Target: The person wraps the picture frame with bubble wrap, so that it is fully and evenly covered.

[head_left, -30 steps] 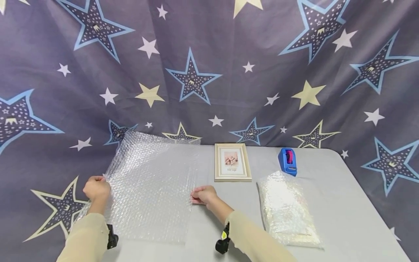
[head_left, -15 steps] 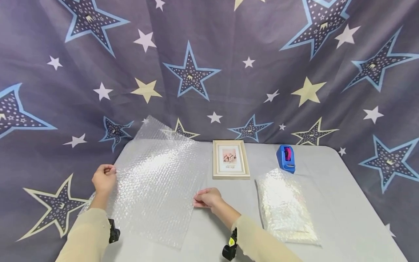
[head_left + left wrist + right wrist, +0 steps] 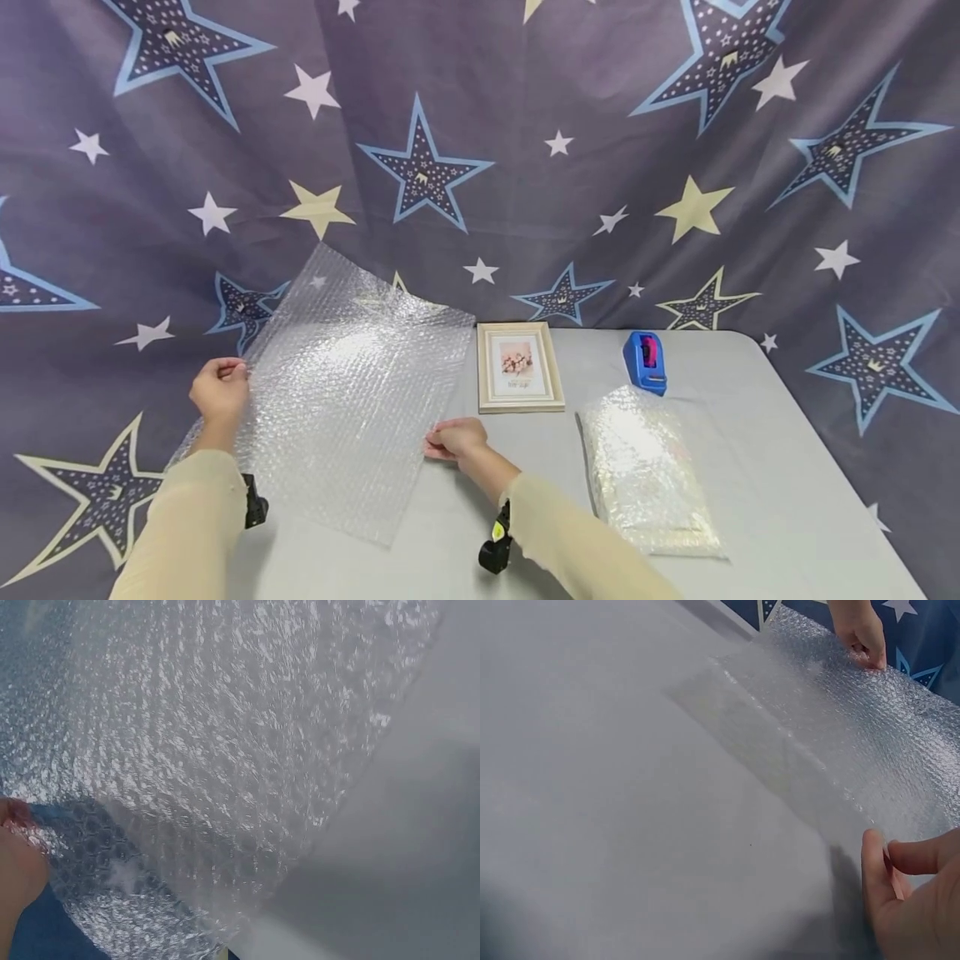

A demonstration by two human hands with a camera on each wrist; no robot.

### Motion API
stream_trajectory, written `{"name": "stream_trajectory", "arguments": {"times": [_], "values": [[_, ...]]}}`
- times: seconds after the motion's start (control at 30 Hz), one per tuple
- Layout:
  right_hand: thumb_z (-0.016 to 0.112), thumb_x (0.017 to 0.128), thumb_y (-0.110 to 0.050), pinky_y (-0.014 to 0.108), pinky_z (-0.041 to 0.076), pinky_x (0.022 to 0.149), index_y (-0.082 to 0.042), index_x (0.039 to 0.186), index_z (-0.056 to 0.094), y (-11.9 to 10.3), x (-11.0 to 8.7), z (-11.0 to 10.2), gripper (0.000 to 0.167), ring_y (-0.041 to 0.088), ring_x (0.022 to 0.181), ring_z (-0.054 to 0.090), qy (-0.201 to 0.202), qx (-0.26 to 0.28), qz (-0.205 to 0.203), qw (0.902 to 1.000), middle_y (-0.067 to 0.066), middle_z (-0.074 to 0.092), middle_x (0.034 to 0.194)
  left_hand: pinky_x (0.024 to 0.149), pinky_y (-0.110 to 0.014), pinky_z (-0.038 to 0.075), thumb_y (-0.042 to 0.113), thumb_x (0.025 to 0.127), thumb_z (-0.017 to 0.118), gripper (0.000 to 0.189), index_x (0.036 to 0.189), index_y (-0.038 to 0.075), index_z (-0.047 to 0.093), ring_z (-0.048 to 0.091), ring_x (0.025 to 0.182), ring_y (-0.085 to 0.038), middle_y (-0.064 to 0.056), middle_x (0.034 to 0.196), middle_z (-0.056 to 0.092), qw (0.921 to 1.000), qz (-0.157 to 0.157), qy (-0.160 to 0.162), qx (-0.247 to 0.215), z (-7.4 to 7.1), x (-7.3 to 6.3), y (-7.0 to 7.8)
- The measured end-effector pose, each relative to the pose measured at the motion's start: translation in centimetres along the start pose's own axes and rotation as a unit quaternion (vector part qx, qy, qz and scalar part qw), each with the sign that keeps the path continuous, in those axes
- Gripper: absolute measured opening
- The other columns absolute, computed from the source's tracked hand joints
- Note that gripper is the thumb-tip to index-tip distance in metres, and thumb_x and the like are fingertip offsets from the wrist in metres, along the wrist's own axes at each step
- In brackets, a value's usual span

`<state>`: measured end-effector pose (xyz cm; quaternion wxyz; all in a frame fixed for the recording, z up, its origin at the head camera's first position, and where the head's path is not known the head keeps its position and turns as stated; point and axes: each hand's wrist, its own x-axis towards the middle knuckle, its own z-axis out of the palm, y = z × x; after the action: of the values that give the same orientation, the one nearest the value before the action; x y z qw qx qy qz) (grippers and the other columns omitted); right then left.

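Left hand (image 3: 220, 392), right hand (image 3: 456, 439): pinch opposite edges of 1 bubble-wrap sheet (image 3: 345, 400) | sheet: over table (image 3: 757, 442), left of picture frame (image 3: 518, 368) | step: apparently positioning sheet | next: likely calls for even tension

The head view is bright and fairly sharp. Glare whitens the wrap (image 3: 348, 392) between the left fingers (image 3: 227, 365) and the right fingers (image 3: 441, 451), and the packet (image 3: 645, 467) well right of both. Both wrist views are dimmer and bluish (the left's is soft, too). Shadows blur across the table (image 3: 630, 787) beside the right fingertips.
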<state>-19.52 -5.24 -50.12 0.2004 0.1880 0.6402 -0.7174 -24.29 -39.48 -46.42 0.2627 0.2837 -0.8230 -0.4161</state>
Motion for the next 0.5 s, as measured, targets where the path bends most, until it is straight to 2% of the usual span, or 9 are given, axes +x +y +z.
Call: {"name": "stream_trajectory", "arguments": {"times": [0.17, 0.23, 0.37, 0.43, 0.47, 0.5], "values": [[0.065, 0.079, 0.015, 0.03, 0.063, 0.065, 0.013, 0.098, 0.061, 0.0, 0.1, 0.5, 0.02, 0.012, 0.055, 0.065, 0.018, 0.002, 0.002, 0.9998, 0.027, 0.071, 0.087, 0.053, 0.0, 0.031, 0.01, 0.093, 0.056, 0.024, 0.11, -0.005, 0.064, 0.034, 0.053, 0.02, 0.027, 0.066, 0.043, 0.9997, -0.021, -0.012, 0.009, 0.2, -0.1, 0.0], [0.065, 0.078, 0.016, 0.03, 0.063, 0.065, 0.013, 0.096, 0.062, 0.0, 0.2, 0.5, 0.019, 0.012, 0.055, 0.066, 0.023, 0.001, -0.001, 0.9997, 0.028, 0.071, 0.088, 0.054, -0.001, 0.031, 0.011, 0.093, 0.055, 0.025, 0.112, -0.003, 0.064, 0.034, 0.053, 0.021, 0.028, 0.066, 0.043, 0.9991, -0.03, -0.027, 0.014, 0.2, -0.1, -0.2], [0.065, 0.077, 0.017, 0.028, 0.063, 0.063, 0.012, 0.093, 0.062, 0.1, 0.4, 0.3, 0.016, 0.012, 0.055, 0.066, 0.03, -0.002, -0.004, 0.9995, 0.022, 0.071, 0.077, 0.057, -0.003, 0.032, 0.014, 0.092, 0.056, 0.029, 0.116, 0.0, 0.064, 0.034, 0.052, 0.022, 0.025, 0.068, 0.048, 0.9974, -0.042, -0.053, 0.026, 0.4, -0.4, -0.6], [0.065, 0.077, 0.016, 0.027, 0.063, 0.062, 0.011, 0.091, 0.062, 0.2, 0.5, 0.3, 0.014, 0.012, 0.054, 0.065, 0.033, -0.003, -0.001, 0.9995, 0.015, 0.07, 0.07, 0.058, -0.002, 0.032, 0.016, 0.092, 0.055, 0.033, 0.12, 0.0, 0.063, 0.033, 0.053, 0.024, 0.009, 0.077, 0.064, 0.9959, -0.043, -0.07, 0.038, 0.6, -0.5, -0.9], [0.065, 0.078, 0.016, 0.027, 0.063, 0.062, 0.011, 0.09, 0.062, 0.2, 0.6, 0.2, 0.014, 0.011, 0.054, 0.065, 0.033, -0.004, 0.001, 0.9994, 0.012, 0.068, 0.066, 0.06, -0.002, 0.032, 0.017, 0.092, 0.055, 0.035, 0.122, 0.001, 0.062, 0.033, 0.054, 0.024, 0.0, 0.088, 0.07, 0.9948, -0.041, -0.082, 0.046, 0.7, -0.6, -1.0], [0.065, 0.078, 0.016, 0.027, 0.063, 0.062, 0.011, 0.09, 0.063, 0.3, 0.5, 0.2, 0.013, 0.011, 0.054, 0.064, 0.033, -0.005, 0.002, 0.9994, 0.009, 0.066, 0.064, 0.065, -0.004, 0.037, 0.018, 0.093, 0.054, 0.038, 0.125, 0.001, 0.06, 0.034, 0.057, 0.024, -0.008, 0.101, 0.072, 0.9932, -0.042, -0.096, 0.051, 0.8, -0.6, -1.1]]}}
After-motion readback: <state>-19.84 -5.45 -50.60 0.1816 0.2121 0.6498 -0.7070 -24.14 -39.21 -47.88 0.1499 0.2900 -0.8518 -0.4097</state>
